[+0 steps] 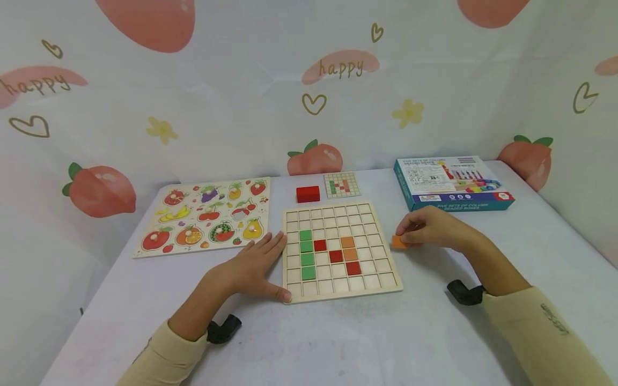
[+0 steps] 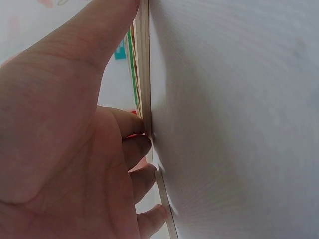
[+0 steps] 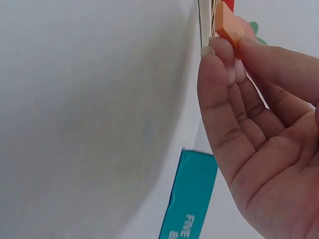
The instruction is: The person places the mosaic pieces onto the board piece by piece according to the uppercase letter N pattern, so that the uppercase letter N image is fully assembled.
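A wooden grid board (image 1: 372,281) lies in the middle of the table in the head view. On it sit a column of green square tiles (image 1: 307,259), a diagonal of red tiles (image 1: 336,256) and two orange tiles (image 1: 348,243). My left hand (image 1: 251,268) is spread flat at the board's left side, thumb on its near left corner and fingertips at the left edge. Just off the board's right edge, my right hand (image 1: 432,229) pinches an orange tile (image 3: 228,27) between thumb and fingers.
Behind the board are a red block (image 1: 308,194) and a small pattern card (image 1: 341,185) showing a coloured grid. A fruit knob puzzle (image 1: 193,225) lies to the left. At the back right rests a teal and white box (image 1: 449,182).
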Motion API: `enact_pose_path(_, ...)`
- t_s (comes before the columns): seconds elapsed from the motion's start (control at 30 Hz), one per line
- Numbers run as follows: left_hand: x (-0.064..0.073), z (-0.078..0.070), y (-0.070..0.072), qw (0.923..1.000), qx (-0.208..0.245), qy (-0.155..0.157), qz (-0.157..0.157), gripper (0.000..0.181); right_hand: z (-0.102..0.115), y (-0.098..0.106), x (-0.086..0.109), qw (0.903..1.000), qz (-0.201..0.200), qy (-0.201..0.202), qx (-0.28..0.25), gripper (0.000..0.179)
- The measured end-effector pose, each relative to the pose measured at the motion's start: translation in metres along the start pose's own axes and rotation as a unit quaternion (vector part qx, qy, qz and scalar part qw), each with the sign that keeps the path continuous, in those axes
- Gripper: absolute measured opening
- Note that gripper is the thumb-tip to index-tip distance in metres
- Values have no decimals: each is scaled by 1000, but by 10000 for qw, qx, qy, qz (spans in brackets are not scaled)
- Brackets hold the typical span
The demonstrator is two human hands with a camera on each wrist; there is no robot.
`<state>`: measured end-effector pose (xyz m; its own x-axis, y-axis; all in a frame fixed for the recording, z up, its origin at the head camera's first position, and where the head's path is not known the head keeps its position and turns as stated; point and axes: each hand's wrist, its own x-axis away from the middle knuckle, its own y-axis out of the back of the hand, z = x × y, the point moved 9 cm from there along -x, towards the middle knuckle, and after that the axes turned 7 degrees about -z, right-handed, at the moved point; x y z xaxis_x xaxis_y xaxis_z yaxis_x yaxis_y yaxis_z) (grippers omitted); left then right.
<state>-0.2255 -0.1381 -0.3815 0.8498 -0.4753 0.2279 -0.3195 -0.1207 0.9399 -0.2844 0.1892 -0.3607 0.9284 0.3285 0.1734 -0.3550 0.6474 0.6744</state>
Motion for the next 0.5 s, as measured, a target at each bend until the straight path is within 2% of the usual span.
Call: enact_pose_path(0.5,-1,-1,1,10000,-13,-46,-22,126,33,-23,-37,9994,234,107,-228,11)
